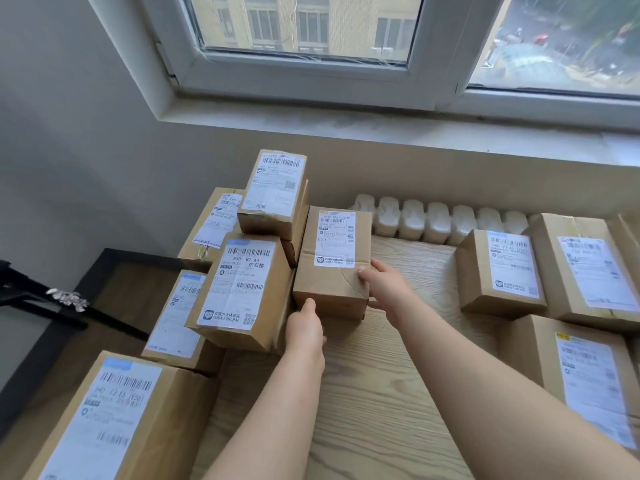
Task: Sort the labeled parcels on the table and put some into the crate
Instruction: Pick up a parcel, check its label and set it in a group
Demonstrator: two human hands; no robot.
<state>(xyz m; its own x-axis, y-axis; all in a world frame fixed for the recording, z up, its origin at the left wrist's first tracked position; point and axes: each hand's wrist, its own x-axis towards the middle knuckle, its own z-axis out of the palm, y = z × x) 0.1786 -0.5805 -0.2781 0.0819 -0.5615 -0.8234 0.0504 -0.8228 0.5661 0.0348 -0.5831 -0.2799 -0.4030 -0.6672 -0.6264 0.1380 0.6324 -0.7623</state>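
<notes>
A small brown cardboard parcel (pixel 332 271) with a white label stands on the light wooden table (pixel 381 393), just right of a stack of labeled parcels. My left hand (pixel 306 329) holds its near left corner from below. My right hand (pixel 382 284) grips its right side, thumb on the top face. The stack at the left includes a parcel marked 530 B7 A4 (pixel 239 289) and a taller one on top (pixel 273 192). No crate is in view.
More labeled parcels sit at the right (pixel 502 268) (pixel 588 271) (pixel 595 382) and at the near left (pixel 110 420). A white radiator (pixel 440 221) runs behind the table under the window sill (pixel 381 129). A black stand (pixel 41 299) stands at the left.
</notes>
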